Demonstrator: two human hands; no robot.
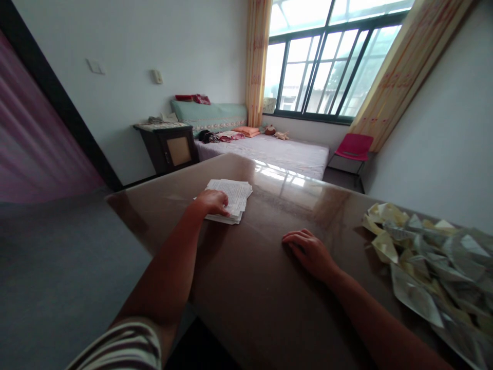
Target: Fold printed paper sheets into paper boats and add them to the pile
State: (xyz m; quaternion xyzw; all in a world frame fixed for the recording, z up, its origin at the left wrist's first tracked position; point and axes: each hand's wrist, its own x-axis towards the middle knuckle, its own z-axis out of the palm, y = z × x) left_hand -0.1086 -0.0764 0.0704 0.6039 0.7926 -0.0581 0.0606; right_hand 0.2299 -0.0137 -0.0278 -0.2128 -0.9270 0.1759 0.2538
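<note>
A stack of printed paper sheets (236, 198) lies on the brown glossy table (250, 267), its edges uneven. My left hand (211, 201) rests on the left part of the stack, fingers bent and the thumb apart from them; no sheet is lifted. To the right, my right hand (306, 249) lies on the bare tabletop with its fingers loosely stretched and nothing in them. At the table's right side is a heap of folded paper pieces (431, 257), yellowish and grey-white, apart from both hands.
Beyond the table stands a bed (277, 149) with clothes and soft toys on it. A dark bedside cabinet (169, 146) is at its left, a pink chair (353, 147) at its right. A window (319, 72) with curtains is behind. Grey floor (57, 267) shows at left.
</note>
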